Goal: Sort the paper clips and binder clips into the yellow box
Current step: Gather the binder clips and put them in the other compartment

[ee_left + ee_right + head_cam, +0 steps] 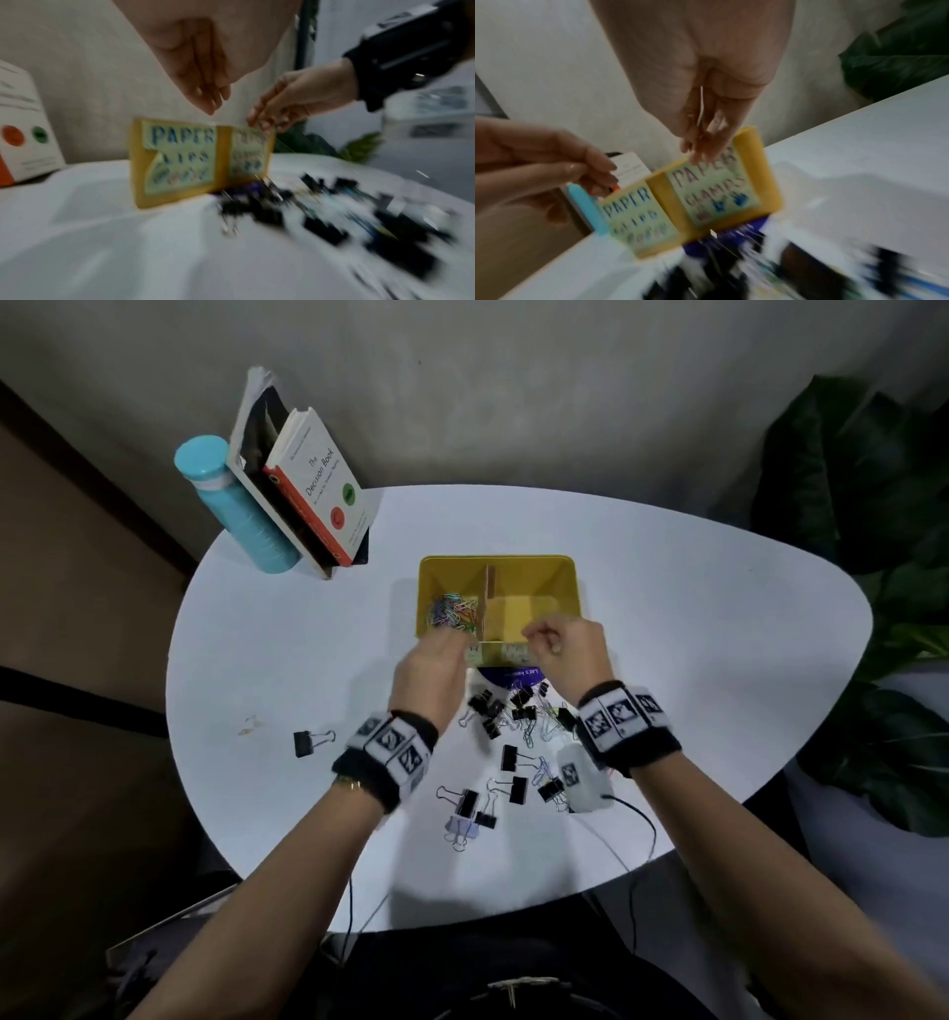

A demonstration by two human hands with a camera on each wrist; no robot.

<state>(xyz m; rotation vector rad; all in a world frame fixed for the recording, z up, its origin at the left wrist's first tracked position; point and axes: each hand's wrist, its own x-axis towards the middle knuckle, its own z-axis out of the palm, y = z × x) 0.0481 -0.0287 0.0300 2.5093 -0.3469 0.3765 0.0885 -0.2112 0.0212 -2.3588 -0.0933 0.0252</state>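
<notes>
hovering over the yellow box (562,588), both hands (434,667) pinch unclear contents.

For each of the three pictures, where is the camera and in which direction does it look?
Head: above, looking down at the table; both forearms show.
Left wrist: low, facing the yellow box labels; left hand above.
Right wrist: low, facing the labels; right hand above.
Both wrist views share box and both hands.

Home or office nook, white table (667,629), books (313,490), houseplant (862,505)
</notes>
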